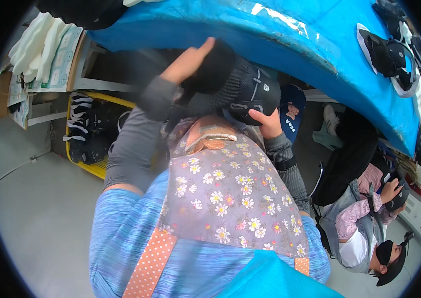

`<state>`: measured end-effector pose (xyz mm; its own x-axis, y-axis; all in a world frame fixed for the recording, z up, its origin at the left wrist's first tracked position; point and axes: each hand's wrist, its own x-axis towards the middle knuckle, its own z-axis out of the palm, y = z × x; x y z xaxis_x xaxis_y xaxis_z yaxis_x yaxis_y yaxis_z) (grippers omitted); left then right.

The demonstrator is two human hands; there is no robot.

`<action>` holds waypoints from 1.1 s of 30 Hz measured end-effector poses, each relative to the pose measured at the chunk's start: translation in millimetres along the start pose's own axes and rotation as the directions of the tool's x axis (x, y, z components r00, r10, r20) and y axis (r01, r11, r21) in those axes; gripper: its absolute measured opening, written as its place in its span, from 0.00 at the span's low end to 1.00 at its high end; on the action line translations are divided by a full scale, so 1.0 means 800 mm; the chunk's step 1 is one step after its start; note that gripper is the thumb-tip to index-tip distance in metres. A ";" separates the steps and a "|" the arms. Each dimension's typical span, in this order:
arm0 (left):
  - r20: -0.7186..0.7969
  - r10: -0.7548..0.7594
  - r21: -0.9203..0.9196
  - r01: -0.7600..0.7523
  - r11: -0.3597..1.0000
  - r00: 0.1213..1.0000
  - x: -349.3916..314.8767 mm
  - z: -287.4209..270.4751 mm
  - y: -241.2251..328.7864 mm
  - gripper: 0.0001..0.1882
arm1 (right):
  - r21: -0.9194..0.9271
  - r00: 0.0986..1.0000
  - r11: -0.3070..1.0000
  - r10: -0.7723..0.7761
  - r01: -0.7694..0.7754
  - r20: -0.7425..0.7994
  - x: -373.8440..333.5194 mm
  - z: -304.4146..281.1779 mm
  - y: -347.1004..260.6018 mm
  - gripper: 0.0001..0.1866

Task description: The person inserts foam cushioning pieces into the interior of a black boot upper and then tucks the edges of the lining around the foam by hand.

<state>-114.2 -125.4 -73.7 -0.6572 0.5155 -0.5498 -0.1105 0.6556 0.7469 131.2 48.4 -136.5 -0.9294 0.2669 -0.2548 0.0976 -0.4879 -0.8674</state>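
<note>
I hold a dark grey and black shoe upper [242, 92] in front of my flowered apron [225, 193], just under the edge of a blue-covered table [290, 35]. My left hand [188, 62] grips its black heel end from above. At the toe end, my right hand [267, 124] clasps it from below, thumb on the black trim. Both forearms wear grey sleeves.
A yellow crate [88, 131] of black uppers stands on the grey floor at my left. White pieces [39, 42] lie stacked on a shelf above it. More black uppers [389, 52] rest on the table's right end. Another seated person [369, 218] works at lower right.
</note>
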 end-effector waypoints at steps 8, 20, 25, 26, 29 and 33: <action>0.275 0.289 -0.148 -0.257 0.955 0.917 -0.101 0.020 -0.088 0.20 | -0.005 0.999 1.000 0.029 -0.028 0.046 0.010 -0.006 0.006 0.30; -0.322 0.803 0.611 -0.538 0.580 0.501 -0.058 0.074 0.067 0.10 | 0.297 0.994 0.955 -0.050 0.020 0.094 -0.016 0.003 -0.048 0.32; -0.110 0.806 0.498 -0.670 0.551 0.582 0.012 0.100 0.051 0.14 | 0.481 0.999 0.876 0.035 -0.035 0.008 -0.011 -0.017 -0.018 0.32; -0.093 0.792 0.492 -0.664 0.563 0.603 0.021 0.102 0.049 0.15 | 0.457 0.998 0.888 0.057 -0.053 0.004 -0.008 -0.023 -0.013 0.32; -0.103 0.780 0.476 -0.658 0.583 0.617 0.035 0.112 0.041 0.15 | 0.470 0.995 0.881 0.087 -0.058 -0.039 -0.003 -0.025 -0.010 0.32; -0.180 0.700 0.444 -0.578 0.685 0.691 0.039 0.124 0.024 0.15 | 0.522 0.995 0.848 0.101 -0.091 0.010 0.008 -0.034 0.004 0.30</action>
<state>-62.7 -42.0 -113.8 -0.6659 0.7157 0.2105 0.6352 0.3959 0.6632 135.7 71.2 -152.6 -0.9182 0.2082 -0.3369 -0.0184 -0.8721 -0.4890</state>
